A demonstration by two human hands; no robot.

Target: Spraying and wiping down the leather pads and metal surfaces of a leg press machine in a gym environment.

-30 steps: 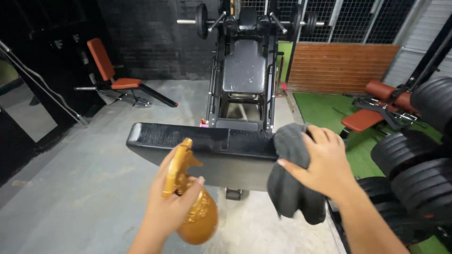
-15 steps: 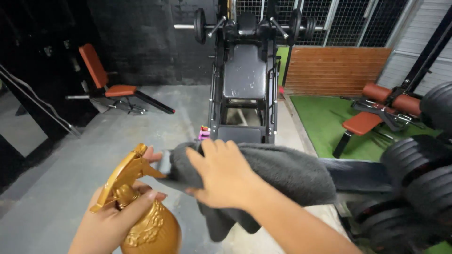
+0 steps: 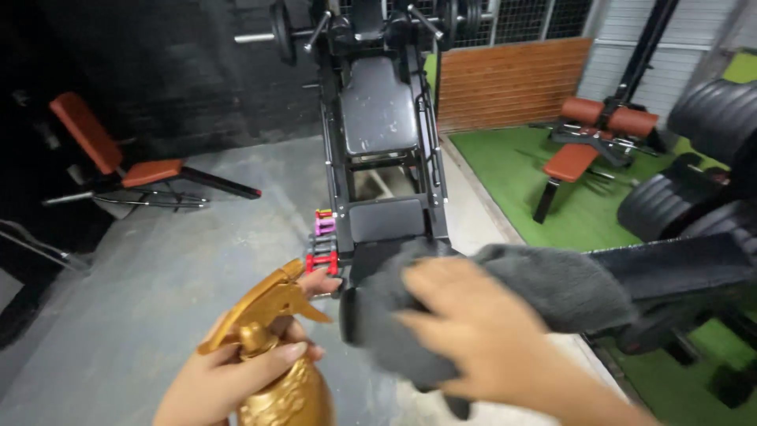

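One gold spray bottle [image 3: 276, 371], one grey cloth [image 3: 544, 288] — two orange benches [image 3: 150, 172].

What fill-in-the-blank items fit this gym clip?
1. The left hand holds a ____-coloured spray bottle.
2. The right hand presses a grey ____ onto the black bench pad.
3. The floor under the red-padded bench at right is ____ turf.
Missing: gold; towel; green

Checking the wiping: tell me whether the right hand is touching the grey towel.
Touching. The head view shows the right hand pressed flat on the grey towel, no gap.
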